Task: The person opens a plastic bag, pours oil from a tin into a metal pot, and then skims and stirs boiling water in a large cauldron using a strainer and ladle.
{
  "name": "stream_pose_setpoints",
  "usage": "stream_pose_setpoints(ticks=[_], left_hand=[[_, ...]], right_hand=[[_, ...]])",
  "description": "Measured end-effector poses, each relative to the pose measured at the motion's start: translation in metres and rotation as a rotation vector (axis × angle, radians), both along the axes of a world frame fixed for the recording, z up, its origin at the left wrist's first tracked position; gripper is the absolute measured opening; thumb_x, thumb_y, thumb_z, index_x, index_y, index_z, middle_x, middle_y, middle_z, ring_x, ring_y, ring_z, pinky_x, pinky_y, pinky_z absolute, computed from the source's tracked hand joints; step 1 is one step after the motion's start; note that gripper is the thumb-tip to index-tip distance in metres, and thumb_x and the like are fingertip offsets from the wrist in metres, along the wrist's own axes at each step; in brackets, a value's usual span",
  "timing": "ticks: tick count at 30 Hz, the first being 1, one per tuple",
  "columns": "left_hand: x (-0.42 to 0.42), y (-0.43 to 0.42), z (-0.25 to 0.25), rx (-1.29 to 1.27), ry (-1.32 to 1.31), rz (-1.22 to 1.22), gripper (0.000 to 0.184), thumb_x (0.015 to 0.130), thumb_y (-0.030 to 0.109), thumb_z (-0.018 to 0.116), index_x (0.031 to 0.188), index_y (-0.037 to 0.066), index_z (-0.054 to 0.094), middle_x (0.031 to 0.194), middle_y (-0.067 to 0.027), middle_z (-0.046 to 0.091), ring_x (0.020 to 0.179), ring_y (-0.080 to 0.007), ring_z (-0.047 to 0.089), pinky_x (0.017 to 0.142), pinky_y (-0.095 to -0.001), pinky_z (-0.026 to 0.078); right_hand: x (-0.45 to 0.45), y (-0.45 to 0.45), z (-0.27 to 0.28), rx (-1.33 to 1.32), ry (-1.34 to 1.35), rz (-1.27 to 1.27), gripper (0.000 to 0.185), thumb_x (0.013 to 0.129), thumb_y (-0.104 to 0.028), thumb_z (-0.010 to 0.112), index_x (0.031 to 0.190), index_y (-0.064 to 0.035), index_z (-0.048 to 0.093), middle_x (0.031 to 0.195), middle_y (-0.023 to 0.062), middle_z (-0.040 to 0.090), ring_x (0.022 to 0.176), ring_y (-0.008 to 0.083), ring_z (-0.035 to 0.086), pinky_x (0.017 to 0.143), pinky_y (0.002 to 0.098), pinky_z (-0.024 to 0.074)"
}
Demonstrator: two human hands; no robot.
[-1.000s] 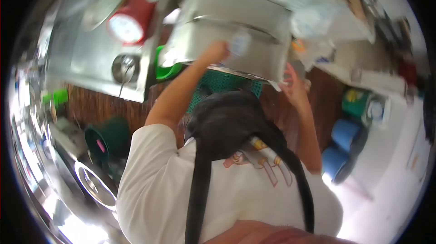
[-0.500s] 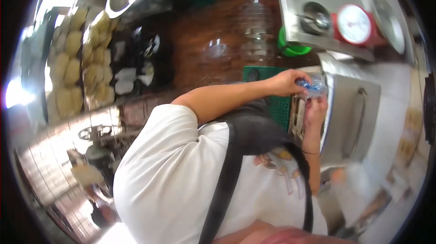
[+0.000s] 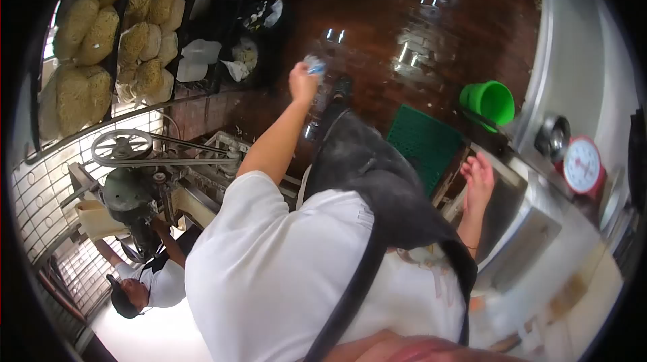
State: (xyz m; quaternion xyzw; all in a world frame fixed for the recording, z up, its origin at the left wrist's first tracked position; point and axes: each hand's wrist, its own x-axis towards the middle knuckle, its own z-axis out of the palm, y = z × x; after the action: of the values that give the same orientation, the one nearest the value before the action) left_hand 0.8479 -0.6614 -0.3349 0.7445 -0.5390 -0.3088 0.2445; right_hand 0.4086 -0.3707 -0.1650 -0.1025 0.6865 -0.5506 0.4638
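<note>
Crumpled clear plastic (image 3: pixel 315 65), blue-tinged, juts rightward from the left hand (image 3: pixel 302 84), whose grip is closed on it; long axis unclear. Right hand (image 3: pixel 478 180) empty, fingers loosely spread.

Wrapper (image 3: pixel 315 65): thin clear plastic, crinkled, with glossy highlights. Apron (image 3: pixel 357 153): black matt cloth with pale, dusty-looking marks. Shirt (image 3: pixel 283 240): white cloth, matt, softly creased. Floor (image 3: pixel 458 45): dark reddish-brown, glossy, with strong, wet-looking reflections. Mat (image 3: pixel 421 149): green, apparently plastic, perforated, low sheen. Bucket (image 3: pixel 492 102): green plastic, smooth, moderately glossy. Table (image 3: pixel 576 72): smooth grey metal, satin finish. Bowl (image 3: pixel 554 136): polished metal, reflective. Scale (image 3: pixel 583 165): red casing, smooth; material not determinable. Wheel (image 3: pixel 121 147): metal, spoked, dull and worn-looking. Bags (image 3: pixel 84 32): translucent plastic; visible contents appear rough and lumpy.
</note>
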Motion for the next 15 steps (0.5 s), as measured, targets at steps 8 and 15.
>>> stream_pose_setpoints(ticks=[8, 15], left_hand=[[0.285, -0.140, -0.179, 0.016, -0.586, 0.280, 0.021, 0.071, 0.008, 0.069, 0.091, 0.005, 0.073, 0.094, -0.0222, 0.067, 0.090, -0.0401, 0.064, 0.084, -0.0454, 0.051], [0.389, -0.200, -0.335, 0.276, -0.586, 0.193, 0.021, 0.077, 0.010, 0.065, 0.095, 0.005, 0.073, 0.100, -0.0232, 0.069, 0.096, -0.0402, 0.064, 0.087, -0.0465, 0.051]], right_hand=[[0.113, -0.134, -0.078, 0.430, 0.161, 0.517, 0.029, 0.100, -0.016, 0.060, 0.123, 0.0007, 0.058, 0.099, 0.0069, 0.068, 0.083, 0.0119, 0.064, 0.076, 0.0262, 0.0539], [0.159, -0.220, -0.136, 0.627, 0.193, 0.586, 0.026, 0.101, -0.013, 0.058, 0.122, 0.0015, 0.059, 0.097, 0.0063, 0.067, 0.082, 0.0119, 0.064, 0.076, 0.0253, 0.0538]])
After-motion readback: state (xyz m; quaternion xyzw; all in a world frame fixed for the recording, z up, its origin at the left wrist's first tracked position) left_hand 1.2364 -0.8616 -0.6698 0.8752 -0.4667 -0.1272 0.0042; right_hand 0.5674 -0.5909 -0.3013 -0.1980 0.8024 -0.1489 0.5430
